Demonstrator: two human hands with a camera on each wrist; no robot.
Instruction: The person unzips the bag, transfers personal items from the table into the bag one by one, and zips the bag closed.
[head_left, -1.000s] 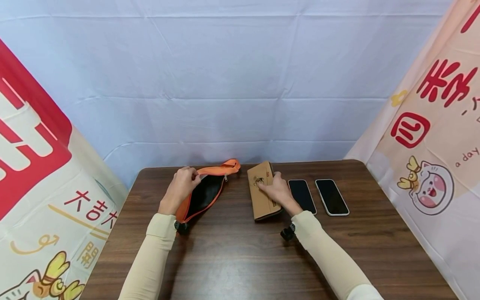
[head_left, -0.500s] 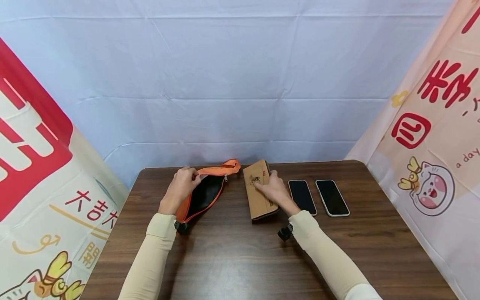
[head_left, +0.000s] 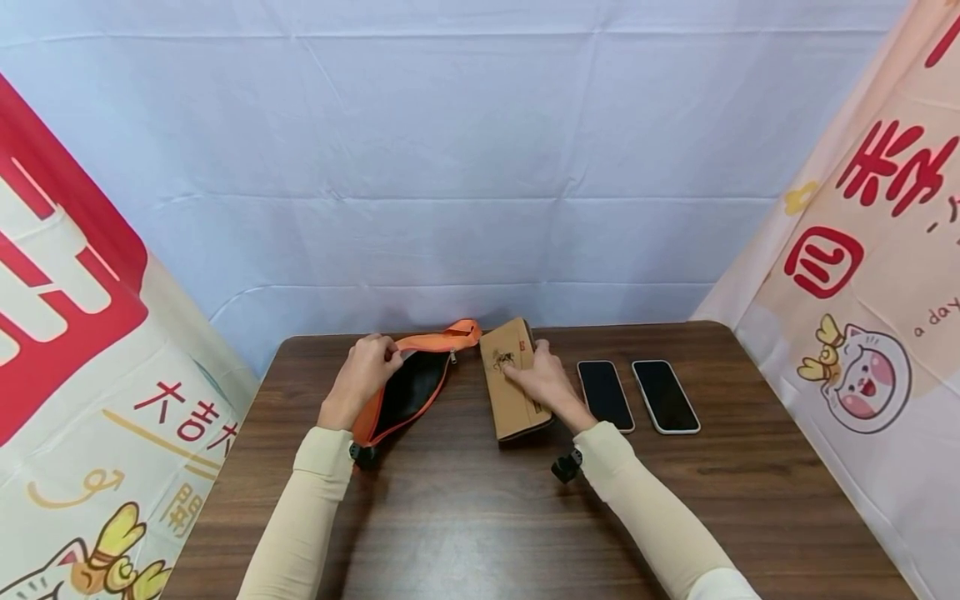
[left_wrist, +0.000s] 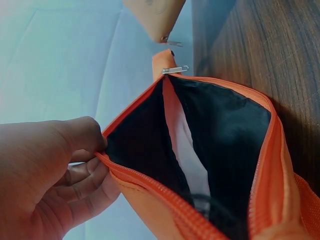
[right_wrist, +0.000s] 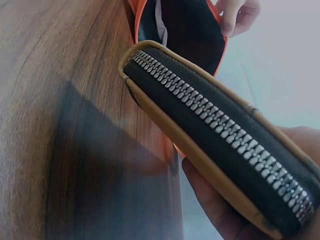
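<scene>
An orange pouch (head_left: 411,385) with a black lining lies on the left part of a brown table (head_left: 465,517), its zip undone and its mouth held wide. The upper edge of the mouth is pinched by the left hand (head_left: 363,372): in the left wrist view the thumb (left_wrist: 75,135) is seen on the outside of the zip edge and the curled fingers (left_wrist: 87,182) underneath it. A metal zip pull (left_wrist: 175,69) is seen at the far end of the opening.

Just right of the pouch, a tan wallet (head_left: 512,381) is gripped by the right hand (head_left: 546,379). The thumb is laid on the wallet's top face and the fingers (right_wrist: 212,200) are curled under its lower side, as the right wrist view shows. There the wallet is seen raised off the wood and tilted, its zipped edge (right_wrist: 220,135) turned to the camera and its far corner close to the pouch's mouth. Whether wallet and pouch touch cannot be told.

Two phones (head_left: 604,394) (head_left: 665,395) lie face up side by side on the table, right of the right hand, near it but apart. White cloth (head_left: 480,167) hangs behind the table, and printed banners (head_left: 862,275) stand at both sides.
</scene>
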